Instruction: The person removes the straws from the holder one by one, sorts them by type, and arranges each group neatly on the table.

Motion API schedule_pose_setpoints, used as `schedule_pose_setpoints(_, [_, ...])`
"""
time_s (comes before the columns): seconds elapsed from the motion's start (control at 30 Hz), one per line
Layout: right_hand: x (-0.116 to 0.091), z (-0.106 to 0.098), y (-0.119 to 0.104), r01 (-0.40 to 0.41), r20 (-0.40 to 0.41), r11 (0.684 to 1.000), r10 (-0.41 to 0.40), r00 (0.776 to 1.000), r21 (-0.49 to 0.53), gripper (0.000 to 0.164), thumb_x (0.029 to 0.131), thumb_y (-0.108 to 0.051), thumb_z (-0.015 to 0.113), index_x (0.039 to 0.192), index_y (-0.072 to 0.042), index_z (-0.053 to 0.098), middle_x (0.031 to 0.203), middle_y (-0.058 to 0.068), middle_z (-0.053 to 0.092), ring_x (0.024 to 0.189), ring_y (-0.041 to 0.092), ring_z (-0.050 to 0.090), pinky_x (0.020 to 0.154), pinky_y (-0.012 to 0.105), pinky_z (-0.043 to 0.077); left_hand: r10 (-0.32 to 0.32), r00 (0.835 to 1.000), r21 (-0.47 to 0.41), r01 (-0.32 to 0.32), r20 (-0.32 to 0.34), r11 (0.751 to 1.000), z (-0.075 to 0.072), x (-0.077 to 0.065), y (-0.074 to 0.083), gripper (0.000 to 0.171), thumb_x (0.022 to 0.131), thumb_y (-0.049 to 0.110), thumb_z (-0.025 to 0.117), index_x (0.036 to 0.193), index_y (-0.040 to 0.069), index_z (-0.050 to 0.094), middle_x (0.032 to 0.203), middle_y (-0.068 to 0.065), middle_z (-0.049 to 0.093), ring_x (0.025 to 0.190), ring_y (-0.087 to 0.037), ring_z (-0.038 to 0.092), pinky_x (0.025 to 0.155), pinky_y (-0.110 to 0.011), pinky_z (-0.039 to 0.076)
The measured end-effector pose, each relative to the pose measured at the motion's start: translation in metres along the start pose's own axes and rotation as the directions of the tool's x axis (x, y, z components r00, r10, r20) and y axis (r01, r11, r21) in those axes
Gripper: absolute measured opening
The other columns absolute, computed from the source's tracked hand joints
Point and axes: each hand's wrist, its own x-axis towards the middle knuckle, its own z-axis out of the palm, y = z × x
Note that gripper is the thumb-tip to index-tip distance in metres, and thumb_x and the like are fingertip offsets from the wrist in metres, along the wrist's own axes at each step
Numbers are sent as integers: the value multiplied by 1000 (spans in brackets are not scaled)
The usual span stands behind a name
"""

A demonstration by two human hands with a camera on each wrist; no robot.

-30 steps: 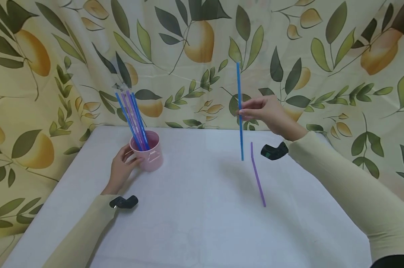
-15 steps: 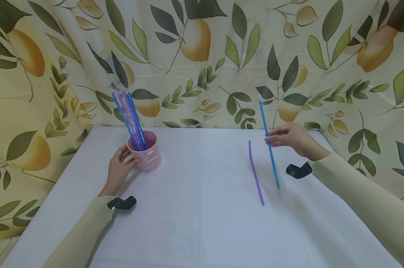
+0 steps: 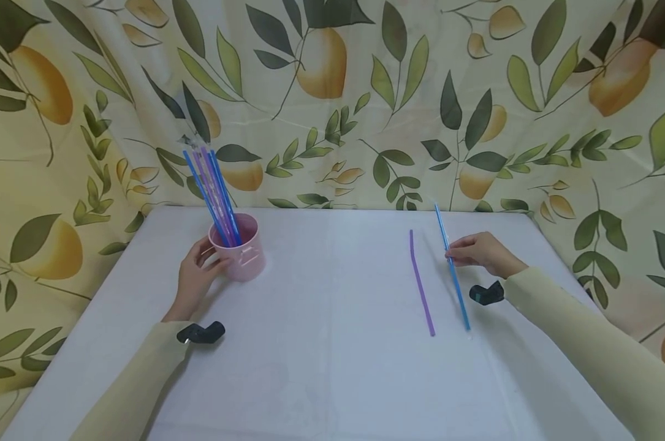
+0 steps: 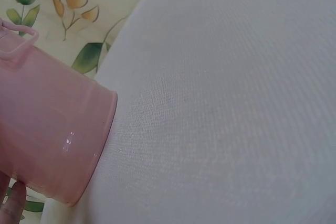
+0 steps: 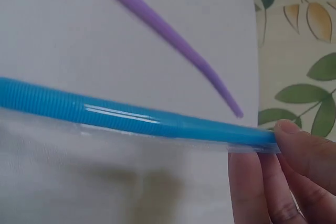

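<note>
My left hand (image 3: 194, 282) holds the side of a pink mug (image 3: 249, 264), its fingers and thumb curled round it. Several blue and purple straws (image 3: 215, 193) in clear wrappers lean inside the mug. In the left wrist view the mug (image 4: 58, 124) fills the left side, a fingertip (image 4: 16, 203) beneath it. My right hand (image 3: 488, 252) pinches a blue straw (image 3: 458, 291) between thumb and fingers, close over the table and slanting. A clear wrapper covers this blue straw (image 5: 126, 116) in the right wrist view. To its left a purple straw (image 3: 421, 285) lies on the table, roughly parallel.
A white cloth covers the table (image 3: 332, 361). Behind the table's far edge hangs a curtain (image 3: 332, 153) printed with yellow fruit and green leaves. Dark wrist-worn devices sit below both hands.
The right hand has moved right and down with the blue straw, from above the table's far edge to close over the cloth beside the purple straw. The left hand keeps holding the mug.
</note>
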Motion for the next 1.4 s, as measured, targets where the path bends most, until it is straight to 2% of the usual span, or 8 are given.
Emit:
schedule_pose_setpoints(0.13, [7, -7, 15, -68, -14, 997, 67, 998, -31, 54, 91, -23, 63, 130, 10, 47, 89, -5, 70, 79, 4, 66, 86, 28, 58, 5, 1000, 5, -5, -2, 1000, 0, 0, 0, 73, 83, 17, 71, 144, 8, 33, 145, -13, 40, 133, -28, 41, 101, -21, 46])
schedule_pose_setpoints(0.43, [15, -16, 35, -174, -11, 985, 174, 985, 7, 50, 90, -20, 64, 127, 10, 49, 76, -11, 66, 74, 6, 64, 73, 19, 58, -4, 1000, 25, 4, -2, 1000, -1, 1, 1, 73, 83, 20, 71, 145, 8, 33, 146, -13, 40, 134, -28, 41, 104, -25, 45])
schedule_pose_setpoints(0.63, [19, -10, 38, -159, -21, 987, 160, 987, 25, 46, 89, -16, 64, 123, 12, 52, 72, -8, 66, 69, 5, 63, 68, 18, 59, -3, 1000, 34, 3, 4, 999, -1, 0, 2, 74, 84, 21, 71, 145, 8, 32, 146, -13, 40, 134, -29, 41, 103, -25, 45])
schedule_pose_setpoints(0.93, [26, -3, 37, -169, -66, 986, 168, 984, -10, 40, 87, -16, 67, 116, 9, 58, 70, -6, 64, 64, 7, 63, 65, 18, 58, -9, 1000, 22, 9, 1, 1000, -1, 2, 0, 73, 83, 20, 71, 145, 9, 33, 146, -11, 40, 134, -27, 41, 103, -25, 45])
schedule_pose_setpoints(1.27, [31, 0, 38, -201, -109, 978, 194, 975, -55, 40, 88, -15, 64, 120, 9, 55, 74, -2, 67, 67, 8, 64, 66, 19, 58, -6, 1000, 18, 6, 4, 1000, -1, 1, 3, 73, 84, 19, 71, 145, 8, 32, 145, -12, 40, 134, -27, 41, 103, -26, 45])
schedule_pose_setpoints(1.4, [30, -1, 38, -187, -105, 979, 178, 978, -80, 39, 90, -15, 63, 119, 9, 55, 73, -3, 67, 67, 9, 64, 66, 19, 57, -3, 1000, 0, 3, 5, 1000, -1, 1, 1, 73, 84, 16, 71, 145, 8, 32, 145, -13, 40, 134, -28, 41, 103, -26, 45])
